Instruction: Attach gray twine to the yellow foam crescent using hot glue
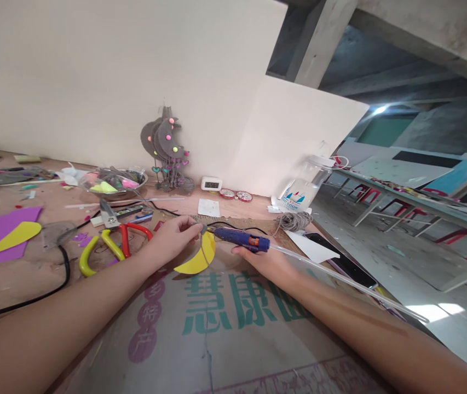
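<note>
My left hand (176,239) pinches the upper tip of a yellow crescent moon cutout (194,266). Grey yarn covers that tip, and a strand hangs down across the cutout. In my right hand (268,264) is a blue hot glue gun (237,237), its nozzle pointing left at the wrapped tip; whether the two touch I cannot tell. A long clear glue stick (348,282) sticks out of the gun's back end. Under both hands lies a printed cardboard sheet (167,361).
Left of my hands lie yellow-handled pliers (101,253), red-handled pliers (126,238), purple foam (3,221) and a bowl of bits (113,191). Grey moon ornaments (166,143) hang on the wall. A yarn bundle (294,221), phone (344,262) and plastic jar (307,183) are to the right.
</note>
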A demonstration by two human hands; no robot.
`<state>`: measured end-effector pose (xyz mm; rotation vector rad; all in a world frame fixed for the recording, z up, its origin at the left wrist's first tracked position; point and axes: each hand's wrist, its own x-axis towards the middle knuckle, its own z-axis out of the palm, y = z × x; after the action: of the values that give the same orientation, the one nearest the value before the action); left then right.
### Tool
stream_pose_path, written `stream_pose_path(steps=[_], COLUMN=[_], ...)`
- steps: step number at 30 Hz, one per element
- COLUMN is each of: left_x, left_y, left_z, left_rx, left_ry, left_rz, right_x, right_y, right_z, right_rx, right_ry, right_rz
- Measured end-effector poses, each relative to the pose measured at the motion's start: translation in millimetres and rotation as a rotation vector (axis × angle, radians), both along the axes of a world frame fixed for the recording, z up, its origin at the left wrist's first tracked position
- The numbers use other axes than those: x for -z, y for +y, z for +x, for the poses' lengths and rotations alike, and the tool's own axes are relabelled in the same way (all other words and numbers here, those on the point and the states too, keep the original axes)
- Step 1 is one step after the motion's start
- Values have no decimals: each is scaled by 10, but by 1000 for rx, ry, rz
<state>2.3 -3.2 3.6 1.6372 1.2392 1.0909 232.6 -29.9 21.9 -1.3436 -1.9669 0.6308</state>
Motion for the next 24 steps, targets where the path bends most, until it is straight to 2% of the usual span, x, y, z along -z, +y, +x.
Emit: stream_pose_path(steps=[24], left_x=[-10], left_y=[-24], left_z=[3], left_rx=[36], left_ry=[-7], left_rz=[-13], right_x=[28], right_y=[42], right_z=[32], right_rx=[60], right_ry=[-56], right_rz=[15])
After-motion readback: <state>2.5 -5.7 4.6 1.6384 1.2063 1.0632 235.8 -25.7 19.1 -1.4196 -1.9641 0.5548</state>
